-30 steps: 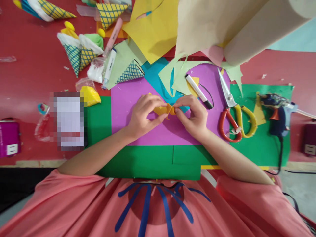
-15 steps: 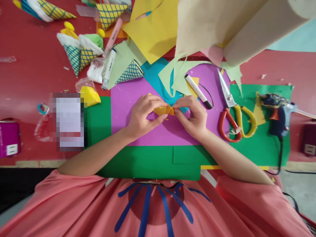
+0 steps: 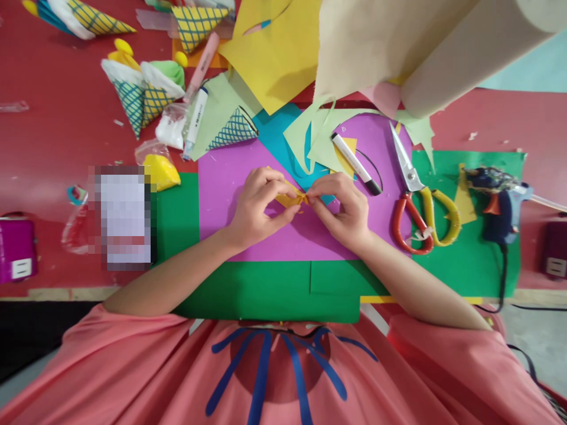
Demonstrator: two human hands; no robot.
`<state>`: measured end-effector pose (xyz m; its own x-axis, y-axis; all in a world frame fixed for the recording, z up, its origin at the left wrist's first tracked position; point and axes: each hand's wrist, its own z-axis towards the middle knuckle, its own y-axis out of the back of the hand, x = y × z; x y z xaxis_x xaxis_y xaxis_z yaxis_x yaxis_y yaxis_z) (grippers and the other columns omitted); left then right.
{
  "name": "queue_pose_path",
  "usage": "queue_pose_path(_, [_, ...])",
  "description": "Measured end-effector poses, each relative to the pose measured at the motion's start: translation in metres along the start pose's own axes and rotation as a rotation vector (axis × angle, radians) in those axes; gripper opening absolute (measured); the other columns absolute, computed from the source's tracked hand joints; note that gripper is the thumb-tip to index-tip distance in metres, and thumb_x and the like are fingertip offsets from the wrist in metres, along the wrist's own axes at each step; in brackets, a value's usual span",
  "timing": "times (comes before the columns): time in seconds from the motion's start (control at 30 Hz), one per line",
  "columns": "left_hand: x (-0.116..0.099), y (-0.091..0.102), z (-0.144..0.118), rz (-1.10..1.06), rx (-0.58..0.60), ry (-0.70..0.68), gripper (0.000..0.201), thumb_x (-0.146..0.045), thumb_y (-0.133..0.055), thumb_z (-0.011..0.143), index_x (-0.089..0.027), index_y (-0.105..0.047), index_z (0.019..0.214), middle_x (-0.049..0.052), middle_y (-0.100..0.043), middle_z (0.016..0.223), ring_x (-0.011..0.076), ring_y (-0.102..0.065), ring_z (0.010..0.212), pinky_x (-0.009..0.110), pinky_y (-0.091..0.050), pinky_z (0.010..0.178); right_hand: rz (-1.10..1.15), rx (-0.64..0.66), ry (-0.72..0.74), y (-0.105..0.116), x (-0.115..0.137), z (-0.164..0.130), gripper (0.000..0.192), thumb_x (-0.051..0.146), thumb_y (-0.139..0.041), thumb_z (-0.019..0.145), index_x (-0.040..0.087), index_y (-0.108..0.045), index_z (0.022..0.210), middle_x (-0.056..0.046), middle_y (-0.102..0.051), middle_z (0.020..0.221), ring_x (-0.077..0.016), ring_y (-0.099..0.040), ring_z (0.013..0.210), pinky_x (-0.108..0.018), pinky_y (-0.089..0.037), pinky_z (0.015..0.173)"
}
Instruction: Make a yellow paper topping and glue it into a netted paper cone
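Note:
Both my hands pinch one small piece of orange-yellow paper [image 3: 287, 200], folded or curled, over the purple sheet [image 3: 221, 177]. My left hand [image 3: 261, 206] has its thumb and fingers closed on the paper's left side. At its right end, my right hand [image 3: 341, 203] pinches it between thumb and fingertips. My fingers cover much of the paper, so its full shape is hidden. Just beyond my hands lie a blue sheet [image 3: 277, 136], pale green paper scraps [image 3: 325, 144] and a black-capped white marker [image 3: 354, 162].
Scissors [image 3: 411, 177] with red and yellow handles lie at the right, with a blue glue gun [image 3: 502, 212] farther out. A patterned paper cone [image 3: 234, 131], finished cones [image 3: 153, 88] and a bag of yellow clay [image 3: 162, 172] lie to the left. A large paper roll [image 3: 469, 59] stands behind.
My right hand has shifted slightly left, and its fingertips are closer to my left hand's. The paper's right end now looks more pinched together. Everything else has stayed in place.

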<state>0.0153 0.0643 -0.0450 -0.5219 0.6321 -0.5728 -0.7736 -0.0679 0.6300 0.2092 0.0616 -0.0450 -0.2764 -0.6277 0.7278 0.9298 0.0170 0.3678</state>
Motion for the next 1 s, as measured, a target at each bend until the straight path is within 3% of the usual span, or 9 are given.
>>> queue_pose_path(0.2, [-0.0008, -0.0001, 0.0018, -0.027, 0.046, -0.045, 0.009, -0.025, -0.062, 0.085, -0.023, -0.056, 0.092, -0.001, -0.069, 0.088, 0.0156, -0.063, 0.082, 0.033, -0.047, 0.078, 0.015, 0.018, 0.023, -0.0009, -0.0011, -0.0009, 0.018, 0.012, -0.058, 0.088, 0.026, -0.062, 0.098, -0.001, -0.069, 0.084, -0.0169, -0.067, 0.082, -0.034, -0.054, 0.072])
queue_pose_path(0.5, [-0.0024, 0.0005, -0.0011, -0.043, 0.108, -0.011, 0.015, -0.029, -0.061, 0.086, -0.022, -0.059, 0.099, 0.001, -0.073, 0.093, 0.0157, -0.068, 0.086, 0.031, -0.052, 0.079, 0.019, 0.051, 0.014, -0.0022, -0.0033, -0.0054, 0.014, 0.017, -0.060, 0.089, 0.027, -0.062, 0.100, -0.002, -0.070, 0.088, -0.0182, -0.067, 0.083, -0.035, -0.053, 0.072])
queue_pose_path(0.77, [0.0002, -0.0024, -0.0041, -0.083, 0.044, -0.085, 0.019, -0.016, -0.062, 0.087, -0.022, -0.059, 0.105, 0.001, -0.072, 0.095, 0.0139, -0.069, 0.088, 0.027, -0.054, 0.078, 0.041, 0.052, -0.028, -0.0033, -0.0015, -0.0055, 0.008, 0.020, -0.062, 0.090, 0.025, -0.061, 0.096, -0.001, -0.069, 0.086, -0.0158, -0.065, 0.079, -0.031, -0.054, 0.069])
queue_pose_path(0.87, [0.0010, -0.0022, -0.0037, -0.095, 0.051, -0.114, 0.021, -0.011, -0.059, 0.088, -0.022, -0.059, 0.106, 0.001, -0.072, 0.096, 0.0132, -0.069, 0.091, 0.026, -0.055, 0.079, 0.106, 0.039, -0.106, -0.0028, -0.0021, -0.0056, 0.009, 0.023, -0.064, 0.090, 0.026, -0.061, 0.098, -0.001, -0.068, 0.088, -0.0152, -0.065, 0.081, -0.031, -0.054, 0.071])
queue_pose_path(1.0, [0.0022, -0.0005, -0.0032, -0.077, -0.036, -0.059, 0.017, -0.014, -0.057, 0.090, -0.024, -0.059, 0.103, -0.001, -0.071, 0.094, 0.0133, -0.069, 0.089, 0.029, -0.056, 0.080, 0.206, -0.080, -0.257, -0.0015, -0.0072, -0.0047, 0.010, 0.031, -0.057, 0.095, 0.027, -0.062, 0.102, -0.003, -0.068, 0.099, -0.0174, -0.065, 0.096, -0.035, -0.055, 0.083])
